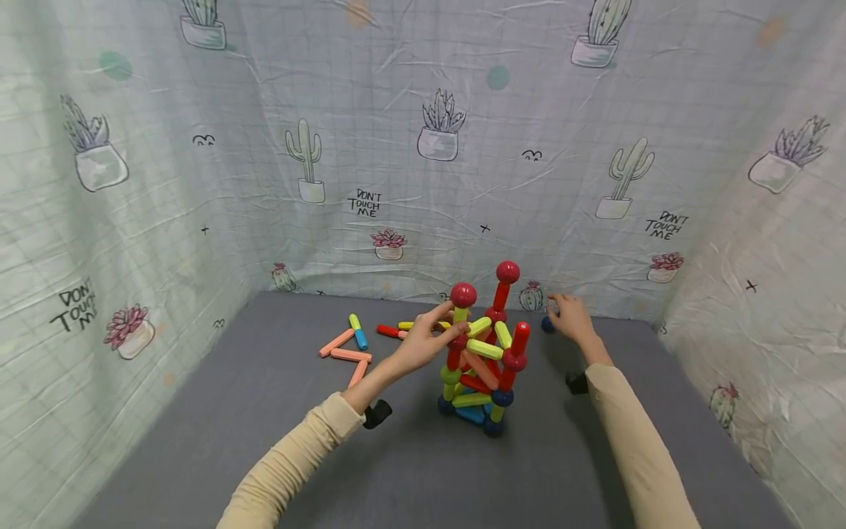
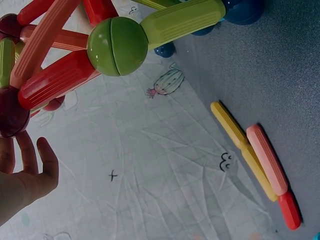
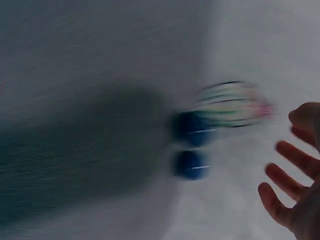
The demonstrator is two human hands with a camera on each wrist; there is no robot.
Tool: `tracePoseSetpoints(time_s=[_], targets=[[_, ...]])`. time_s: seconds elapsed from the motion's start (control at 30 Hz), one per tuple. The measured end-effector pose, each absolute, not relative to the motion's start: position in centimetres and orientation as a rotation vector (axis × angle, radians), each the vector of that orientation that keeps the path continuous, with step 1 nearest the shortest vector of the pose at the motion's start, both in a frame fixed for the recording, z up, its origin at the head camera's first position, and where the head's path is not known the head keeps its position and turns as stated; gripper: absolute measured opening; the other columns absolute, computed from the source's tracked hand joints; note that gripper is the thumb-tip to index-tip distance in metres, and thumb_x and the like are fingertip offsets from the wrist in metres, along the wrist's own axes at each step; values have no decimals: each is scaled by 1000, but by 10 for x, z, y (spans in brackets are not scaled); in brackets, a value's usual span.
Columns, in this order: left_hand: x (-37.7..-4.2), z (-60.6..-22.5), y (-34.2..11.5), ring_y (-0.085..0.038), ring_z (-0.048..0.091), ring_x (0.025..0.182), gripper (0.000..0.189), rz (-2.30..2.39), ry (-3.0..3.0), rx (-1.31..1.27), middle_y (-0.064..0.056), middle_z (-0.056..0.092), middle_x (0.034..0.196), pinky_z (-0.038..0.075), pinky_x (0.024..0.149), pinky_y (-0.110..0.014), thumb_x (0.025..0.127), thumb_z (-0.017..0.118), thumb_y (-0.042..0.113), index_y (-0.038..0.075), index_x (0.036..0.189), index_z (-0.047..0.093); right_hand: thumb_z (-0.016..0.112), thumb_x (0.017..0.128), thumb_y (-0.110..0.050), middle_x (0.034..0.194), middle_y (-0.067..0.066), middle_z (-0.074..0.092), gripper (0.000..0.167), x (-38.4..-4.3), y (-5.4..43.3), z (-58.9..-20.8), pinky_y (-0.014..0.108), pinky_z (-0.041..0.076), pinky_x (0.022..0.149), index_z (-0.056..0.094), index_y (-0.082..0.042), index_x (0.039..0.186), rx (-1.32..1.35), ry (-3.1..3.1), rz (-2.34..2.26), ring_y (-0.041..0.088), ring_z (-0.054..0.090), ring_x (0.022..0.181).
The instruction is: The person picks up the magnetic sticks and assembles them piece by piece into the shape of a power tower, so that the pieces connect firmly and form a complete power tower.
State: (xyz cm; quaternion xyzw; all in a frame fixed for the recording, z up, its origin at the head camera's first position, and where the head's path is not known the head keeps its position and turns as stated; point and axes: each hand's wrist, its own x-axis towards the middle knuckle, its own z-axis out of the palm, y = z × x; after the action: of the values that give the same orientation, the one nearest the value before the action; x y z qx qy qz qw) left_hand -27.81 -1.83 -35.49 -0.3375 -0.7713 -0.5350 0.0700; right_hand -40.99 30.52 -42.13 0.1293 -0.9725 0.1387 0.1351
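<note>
A tower of magnetic building rods and balls [image 1: 485,349] stands on the grey table, red, yellow-green and salmon above, with blue pieces at its base. On its left side, my left hand [image 1: 423,342] pinches a red ball [image 2: 12,112] at a joint, thumb in front and fingers behind. Above that joint, a short yellow-green rod carries another red ball [image 1: 463,294]. My right hand [image 1: 571,323] is off to the tower's right, fingers spread and holding nothing in the right wrist view. Close to it, two dark blue balls [image 3: 192,129] lie by the backdrop, blurred there.
Left of the tower lie loose salmon rods [image 1: 351,355] and a yellow-and-blue pair [image 1: 358,331]. Behind the left hand are yellow rods [image 2: 245,147] beside a salmon rod [image 2: 267,157] joined to a red one. A cactus-printed cloth [image 1: 370,162] walls the table's back and sides.
</note>
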Motion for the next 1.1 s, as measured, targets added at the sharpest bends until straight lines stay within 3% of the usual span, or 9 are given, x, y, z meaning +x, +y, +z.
tracePoseSetpoints(time_s=[0.1,0.2,0.4,0.53,0.63,0.77,0.97,1.1], targets=[[-269,-346,-17,-31,58,96,39,-1609,-2332,-1024,-22,61,107,46,84,-38,90,50,5,1,128,43,46,90,-18,135,26,34,47,-414,314,-448,65,30,86,35,-5,135,307,-3009,328,52,29,116],[-263,-339,-17,-30,58,95,40,-1596,-2341,-1035,-22,61,106,47,83,-37,90,50,6,0,128,43,45,91,-22,139,26,25,52,-413,316,-460,68,23,88,28,-10,138,259,-3127,335,53,20,120],[-261,-336,-16,-31,59,92,40,-1590,-2326,-1056,-22,62,104,48,81,-37,89,50,6,0,128,43,53,86,-20,126,33,37,46,-409,318,-464,68,26,86,42,-3,128,217,-3153,204,55,25,116],[-262,-337,-17,-31,59,93,41,-1589,-2339,-1041,-23,62,105,47,82,-39,89,50,6,0,129,42,59,83,-22,118,30,45,42,-406,316,-461,64,31,81,49,-4,120,268,-3066,166,53,34,109],[-261,-338,-18,-30,59,91,41,-1596,-2341,-1029,-23,62,103,47,82,-40,89,51,5,-1,128,43,59,84,-24,108,26,54,39,-396,304,-438,59,36,79,52,-3,116,355,-2869,388,46,46,99],[-260,-337,-19,-30,59,89,38,-1592,-2328,-1026,-22,62,102,47,80,-39,89,51,6,0,126,45,57,86,-21,97,19,60,34,-357,276,-373,45,42,76,53,-4,116,550,-2535,834,28,54,87],[-260,-335,-21,-30,59,91,37,-1595,-2307,-1021,-24,61,105,47,80,-39,89,51,6,0,126,46,63,78,-4,102,9,59,36,-282,241,-297,22,41,78,57,-6,113,999,-2211,955,7,48,90],[-262,-335,-21,-31,59,90,38,-1602,-2310,-1039,-24,61,103,47,80,-41,89,51,5,-1,126,45,68,72,-1,102,4,59,41,-259,235,-288,22,41,77,58,-7,111,1124,-2228,838,6,46,92]])
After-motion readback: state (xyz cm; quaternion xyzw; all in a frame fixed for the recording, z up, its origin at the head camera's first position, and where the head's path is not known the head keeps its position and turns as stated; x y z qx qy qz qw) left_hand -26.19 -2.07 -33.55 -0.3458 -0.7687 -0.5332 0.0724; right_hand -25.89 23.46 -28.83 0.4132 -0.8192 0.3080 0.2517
